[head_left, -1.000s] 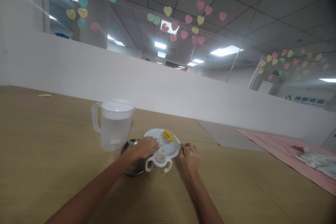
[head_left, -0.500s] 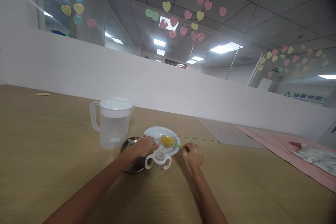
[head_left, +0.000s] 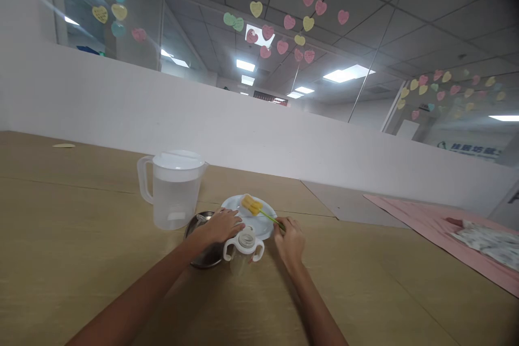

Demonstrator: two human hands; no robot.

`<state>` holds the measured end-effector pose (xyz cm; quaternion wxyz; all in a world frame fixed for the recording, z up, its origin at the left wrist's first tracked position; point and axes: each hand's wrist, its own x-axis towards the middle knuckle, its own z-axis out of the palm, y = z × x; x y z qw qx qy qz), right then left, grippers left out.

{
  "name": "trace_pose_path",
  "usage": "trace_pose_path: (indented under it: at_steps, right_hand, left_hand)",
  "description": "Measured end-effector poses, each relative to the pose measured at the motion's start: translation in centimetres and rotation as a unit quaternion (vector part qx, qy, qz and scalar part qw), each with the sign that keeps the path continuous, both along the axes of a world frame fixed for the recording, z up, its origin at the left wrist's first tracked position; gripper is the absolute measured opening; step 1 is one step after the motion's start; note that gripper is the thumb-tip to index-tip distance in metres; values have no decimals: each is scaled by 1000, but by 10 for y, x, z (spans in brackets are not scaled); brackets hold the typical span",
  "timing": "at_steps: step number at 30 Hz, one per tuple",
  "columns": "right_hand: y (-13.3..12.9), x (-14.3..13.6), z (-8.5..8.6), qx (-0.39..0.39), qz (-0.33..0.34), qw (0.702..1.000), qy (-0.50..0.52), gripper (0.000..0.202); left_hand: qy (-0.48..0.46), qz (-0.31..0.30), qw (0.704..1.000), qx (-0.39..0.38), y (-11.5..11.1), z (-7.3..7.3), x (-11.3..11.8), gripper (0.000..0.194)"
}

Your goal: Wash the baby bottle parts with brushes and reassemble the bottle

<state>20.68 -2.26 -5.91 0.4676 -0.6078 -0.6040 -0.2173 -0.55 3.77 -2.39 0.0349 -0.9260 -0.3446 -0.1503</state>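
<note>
My right hand [head_left: 290,238] is closed around the green handle of a bottle brush [head_left: 253,205]. The brush's yellow sponge head is over the white plate [head_left: 265,231], towards its far side. Fingers stretched out, my left hand [head_left: 227,225] lies at the plate's left edge, above the rim of a dark metal bowl [head_left: 207,262]. Whether its hidden thumb grips anything does not show. Just in front of the plate stands a clear baby bottle [head_left: 242,265] without a cap, with a white collar and two white side handles.
A lidded translucent pitcher [head_left: 176,194] stands behind the bowl on the left. A pink cloth [head_left: 399,216] lies at the right, bearing a grey-white patterned bundle [head_left: 488,240]. Behind the wooden table [head_left: 121,270] runs a low white wall [head_left: 235,130] with glass above.
My right hand has moved a little left, and the brush head has swung up and left across the plate. The left hand, bottle and bowl keep their places.
</note>
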Motion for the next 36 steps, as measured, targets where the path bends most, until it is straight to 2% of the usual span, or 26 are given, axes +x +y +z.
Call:
trace_pose_path:
  at_steps: [3, 6, 9, 13, 17, 19, 21, 25, 28, 31, 36]
  right_hand:
    - [-1, 1, 1, 30, 15, 999, 28, 20]
    - [-4, -1, 4, 59, 44, 997, 32, 19]
    - [-8, -5, 6, 89, 72, 993, 39, 18]
    - [-10, -7, 4, 111, 84, 989, 53, 16]
    - [-9, -6, -3, 97, 62, 993, 37, 17]
    - [-9, -5, -7, 102, 55, 993, 18, 16]
    - [-9, -4, -8, 120, 58, 991, -2, 16]
    - [-11, -4, -5, 144, 81, 984, -61, 15]
    - [-12, -4, -2, 158, 102, 978, -95, 15]
    - [-14, -5, -1, 172, 101, 972, -123, 15]
    - [-16, -5, -1, 188, 85, 966, -156, 15]
  left_hand:
    - [-22, 14, 999, -31, -2, 11, -1, 34]
    - [-109, 39, 993, -38, -5, 32, -5, 37]
    - [-219, 51, 972, -74, -10, 54, -9, 46]
    - [-332, -41, 921, -199, -25, 77, -13, 59]
    - [-365, -104, 881, -282, -44, 94, -11, 54]
    - [-366, -116, 875, -296, -51, 100, -11, 52]
    - [-351, -96, 887, -284, -57, 105, -12, 51]
    - [-291, 5, 933, -213, -64, 110, -15, 44]
    - [-253, 45, 953, -163, -68, 113, -17, 44]
    - [-220, 64, 963, -142, -71, 115, -17, 53]
    - [-188, 96, 964, -163, -72, 114, -19, 63]
